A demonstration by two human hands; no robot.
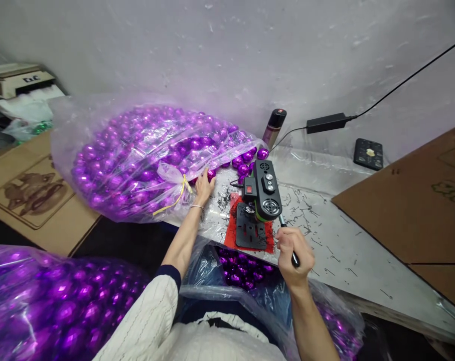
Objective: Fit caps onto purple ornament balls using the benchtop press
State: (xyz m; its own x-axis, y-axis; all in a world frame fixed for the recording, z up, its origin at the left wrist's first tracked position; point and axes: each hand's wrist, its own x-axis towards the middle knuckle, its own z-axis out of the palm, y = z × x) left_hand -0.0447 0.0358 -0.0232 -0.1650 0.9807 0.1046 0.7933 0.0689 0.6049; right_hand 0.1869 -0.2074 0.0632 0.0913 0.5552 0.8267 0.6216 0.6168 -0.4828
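- A glossy purple ball [211, 175] is lying on the left part of the tabletop [362, 250], between front and back edges, beside a ball-filled clear bag [61, 125]. It is probably light, thin-shelled and slippery, and best taken across its middle.
- The left grip [204, 189] is curving at that ball, thumb and fingers slightly apart; whether it is holding firmly, I cannot tell.
- A small dark machine [264, 198] is standing on a red mat [232, 225] at the tabletop's front edge. It is likely stiff and weighty, its black handle [295, 258] offering the hold.
- The right grip [295, 248] is closing fully around that handle.
- The ball is showing no clear long axis. The machine's head is running lengthwise from back edge toward front; the handle's free end is pointing frontward.
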